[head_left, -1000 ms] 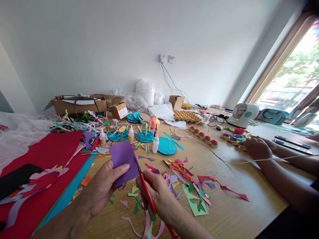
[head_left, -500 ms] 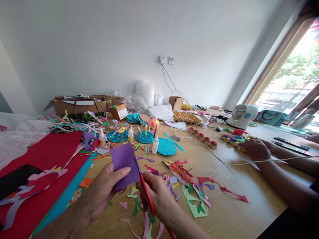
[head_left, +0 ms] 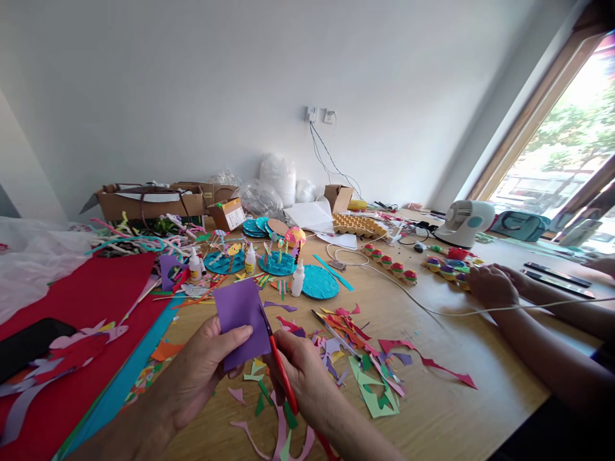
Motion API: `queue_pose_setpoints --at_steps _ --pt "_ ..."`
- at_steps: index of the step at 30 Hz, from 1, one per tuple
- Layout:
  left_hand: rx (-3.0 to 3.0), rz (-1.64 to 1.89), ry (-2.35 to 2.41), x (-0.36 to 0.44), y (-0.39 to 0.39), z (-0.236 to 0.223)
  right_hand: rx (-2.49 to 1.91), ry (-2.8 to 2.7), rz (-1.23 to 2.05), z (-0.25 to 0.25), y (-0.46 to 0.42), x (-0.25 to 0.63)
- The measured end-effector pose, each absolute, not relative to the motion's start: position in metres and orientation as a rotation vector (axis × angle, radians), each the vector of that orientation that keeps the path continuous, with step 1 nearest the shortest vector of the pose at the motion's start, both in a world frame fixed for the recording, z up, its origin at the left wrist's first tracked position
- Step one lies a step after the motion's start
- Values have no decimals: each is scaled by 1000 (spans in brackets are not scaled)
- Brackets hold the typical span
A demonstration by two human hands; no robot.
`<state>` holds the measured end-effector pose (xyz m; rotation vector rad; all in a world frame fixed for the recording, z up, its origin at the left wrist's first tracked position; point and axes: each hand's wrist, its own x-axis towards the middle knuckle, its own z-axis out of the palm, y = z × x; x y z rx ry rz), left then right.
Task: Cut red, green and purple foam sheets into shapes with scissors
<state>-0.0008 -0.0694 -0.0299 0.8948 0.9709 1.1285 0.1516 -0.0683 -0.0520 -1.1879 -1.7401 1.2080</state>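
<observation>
A rectangle of purple paper (head_left: 240,314) is pinched in my left hand (head_left: 206,365), thumb on top and fingers behind it. My right hand (head_left: 300,371) grips a pair of red-handled scissors (head_left: 283,371). The dark blades lie along the paper's right edge, pointing up and away from me. Whether the blades are cutting into the sheet I cannot tell. Below and right of my hands, paper scraps (head_left: 336,339) in red, orange, purple and green are scattered on the table, with a light green cut-out sheet (head_left: 375,387) among them.
Glue bottles (head_left: 298,279) stand beyond the paper, near blue discs (head_left: 319,282) with decorations. Red sheets (head_left: 91,307) lie at left. At right another person's hands (head_left: 492,288) touch a painted egg-carton strip (head_left: 444,272). A white cable (head_left: 408,296) crosses the table; a fan (head_left: 466,223) stands behind.
The view has shifted very slightly. My hands, the purple paper and the scissors keep nearly the same pose.
</observation>
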Motion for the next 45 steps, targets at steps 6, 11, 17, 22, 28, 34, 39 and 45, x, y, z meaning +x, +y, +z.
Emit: queue_pose_setpoints --at_steps 6,11,17,22,28,34,39,45 --pt "881 1116 964 0 -70 -29 -1205 -1793 1114 -54 -67 153" --pt "877 1118 979 0 -70 -29 -1209 -1822 1059 -55 -68 153" --pt "878 1100 977 1 -70 -32 -1208 -1818 1050 -56 -68 153" --pt "871 1059 958 3 -71 -34 -1200 -1819 1041 -55 -67 154" --pt "918 1056 979 3 -72 -31 -1214 -1819 1042 -53 -69 154" --pt "933 1062 1001 4 -72 -32 -1224 -1825 1046 -55 -68 155" --pt "909 1065 985 4 -72 -34 -1197 -1825 1048 -59 -68 155" --pt "846 1076 976 3 -72 -29 -1182 -1841 1051 -60 -65 156"
